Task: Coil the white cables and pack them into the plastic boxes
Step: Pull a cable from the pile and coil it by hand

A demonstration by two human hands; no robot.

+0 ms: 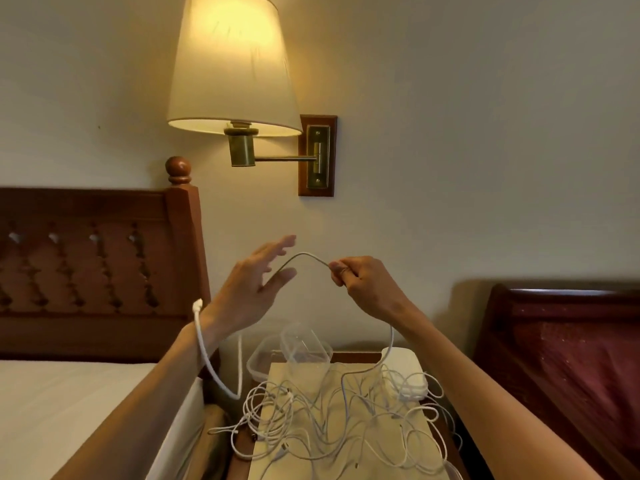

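Observation:
My right hand (360, 277) pinches a thin white cable (304, 256) that arches over to my left hand (258, 277), whose fingers are spread straight with the cable passing by the thumb. From my right hand the cable drops to a tangle of several white cables (332, 420) on the bedside table. A thicker white cable (204, 344) loops around my left wrist, its plug end sticking up. Clear plastic boxes (301, 348) stand at the back of the table, one tilted. A white lidded box (405, 368) sits to their right.
A lit wall lamp (232, 67) hangs above the hands. A wooden headboard (97, 258) and white mattress (69, 403) lie to the left. A dark red bed (571, 348) is on the right. The cables lie on a pale sheet (311, 375) covering the table.

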